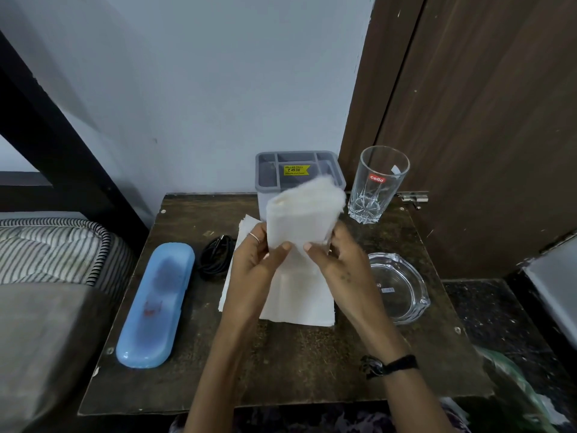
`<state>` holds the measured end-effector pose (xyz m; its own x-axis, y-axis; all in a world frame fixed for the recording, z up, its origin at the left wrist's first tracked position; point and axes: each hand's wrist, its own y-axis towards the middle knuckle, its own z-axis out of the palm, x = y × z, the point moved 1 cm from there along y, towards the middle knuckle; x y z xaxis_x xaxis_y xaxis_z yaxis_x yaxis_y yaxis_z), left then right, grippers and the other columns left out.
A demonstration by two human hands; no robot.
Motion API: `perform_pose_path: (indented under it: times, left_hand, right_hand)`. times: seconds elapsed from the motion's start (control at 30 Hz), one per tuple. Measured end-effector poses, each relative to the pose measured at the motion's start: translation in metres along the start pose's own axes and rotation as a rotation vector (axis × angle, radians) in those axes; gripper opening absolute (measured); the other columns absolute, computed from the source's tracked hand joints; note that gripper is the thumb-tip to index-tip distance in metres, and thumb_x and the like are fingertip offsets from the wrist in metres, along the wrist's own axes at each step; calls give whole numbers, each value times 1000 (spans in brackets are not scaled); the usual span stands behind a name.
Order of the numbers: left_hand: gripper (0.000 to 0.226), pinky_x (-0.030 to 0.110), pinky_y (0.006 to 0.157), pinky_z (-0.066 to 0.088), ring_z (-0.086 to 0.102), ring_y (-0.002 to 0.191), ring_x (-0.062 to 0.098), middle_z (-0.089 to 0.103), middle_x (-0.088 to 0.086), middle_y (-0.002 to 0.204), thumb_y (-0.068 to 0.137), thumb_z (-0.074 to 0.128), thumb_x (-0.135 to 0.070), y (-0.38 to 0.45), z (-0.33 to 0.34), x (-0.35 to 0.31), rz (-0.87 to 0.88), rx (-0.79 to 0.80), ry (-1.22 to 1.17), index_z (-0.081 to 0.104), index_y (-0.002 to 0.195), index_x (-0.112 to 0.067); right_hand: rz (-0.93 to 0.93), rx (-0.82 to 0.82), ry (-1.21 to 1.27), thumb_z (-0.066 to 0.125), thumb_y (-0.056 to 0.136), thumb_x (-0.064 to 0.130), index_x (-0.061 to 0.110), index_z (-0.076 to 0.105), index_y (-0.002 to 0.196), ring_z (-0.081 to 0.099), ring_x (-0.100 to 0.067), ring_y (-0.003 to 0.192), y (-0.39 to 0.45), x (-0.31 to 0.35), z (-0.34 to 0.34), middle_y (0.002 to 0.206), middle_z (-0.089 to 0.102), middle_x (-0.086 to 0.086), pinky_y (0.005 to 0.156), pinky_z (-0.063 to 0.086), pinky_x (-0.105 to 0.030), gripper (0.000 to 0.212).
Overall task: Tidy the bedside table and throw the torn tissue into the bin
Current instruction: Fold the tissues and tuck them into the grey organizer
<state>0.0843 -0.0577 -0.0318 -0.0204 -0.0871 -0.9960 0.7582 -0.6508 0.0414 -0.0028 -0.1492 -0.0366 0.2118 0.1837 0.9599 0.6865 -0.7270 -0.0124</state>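
Observation:
Both hands hold a white tissue (301, 214) up above the middle of the dark bedside table (281, 370). My left hand (256, 260) pinches its lower left edge and my right hand (340, 264) pinches its lower right edge. The tissue's top is blurred. More white tissue sheets (299, 295) lie flat on the table beneath my hands, partly hidden by them. No bin is in view.
A grey compartment organiser (296, 167) stands at the back, a tall drinking glass (379, 185) to its right. A glass ashtray (399, 285) sits at right, a coiled black cable (215, 254) and a blue case (156, 304) at left. A bed lies to the left, a wooden door behind right.

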Motion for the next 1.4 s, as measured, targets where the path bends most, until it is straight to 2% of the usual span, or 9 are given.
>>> perform_pose_path:
  times: [0.2,0.37,0.5,0.63,0.8,0.9,1.1,1.3,1.4]
  left_hand:
    - [21,4,70,45,61,82,1,65,-14,88,92,47,-5,0,-3,10,57,53,286,57,98,-22]
    - [16,4,64,37,54,77,-5,61,-10,94,93,45,-7,0,-6,20,54,44,578,51,103,-19]
    - [21,5,66,32,47,89,8,63,10,116,94,44,-9,2,-5,26,22,-3,791,54,112,-5]
    - [27,2,67,36,49,86,4,63,-4,107,93,44,-6,5,1,9,93,-54,701,56,117,-11]
    - [14,2,63,41,57,82,12,62,-2,91,91,48,-4,30,15,-21,243,-117,615,59,96,-10]
    - [9,0,61,39,53,81,14,59,2,89,91,48,-3,62,18,-32,300,-151,618,57,94,-2]
    - [7,9,56,38,45,64,2,51,-1,79,89,45,2,116,17,-22,282,-135,715,48,92,-3]
    - [16,31,66,43,51,78,22,54,7,87,85,49,4,128,22,-8,320,-228,854,43,85,-11]
    - [13,49,81,44,51,94,38,54,17,90,80,46,7,125,24,-7,320,-272,937,49,89,-3]
  right_hand:
    - [-76,50,-260,55,92,13,27,49,68,49,10,56,-3,1,0,67,43,17,54,35,-1,28]
    - [-94,58,-326,51,95,18,17,57,104,49,-2,80,-4,-1,-2,88,52,15,60,34,-5,11]
    - [-95,34,-470,52,94,19,15,52,73,46,-6,65,-6,-7,-1,72,49,9,65,33,-25,22]
    - [-171,-153,-364,53,93,24,12,56,117,63,-17,87,-5,-3,-4,98,67,-1,60,43,-15,26]
    - [-236,-208,-171,55,92,18,16,53,121,65,-14,92,19,20,-12,104,67,1,73,58,-33,29]
    - [-204,-161,-184,60,87,8,13,53,121,63,-10,89,51,35,-17,104,66,1,71,52,-13,35]
    - [-279,-221,-385,60,88,7,2,62,95,65,-23,89,106,39,-16,99,69,-11,76,54,-33,9]
    - [-326,-283,-420,64,85,5,12,57,105,65,-16,83,122,26,-12,90,70,-3,65,49,-21,22]
    - [-307,-257,-473,68,81,7,14,49,108,66,-21,81,128,25,-10,85,70,-4,70,54,-35,33]
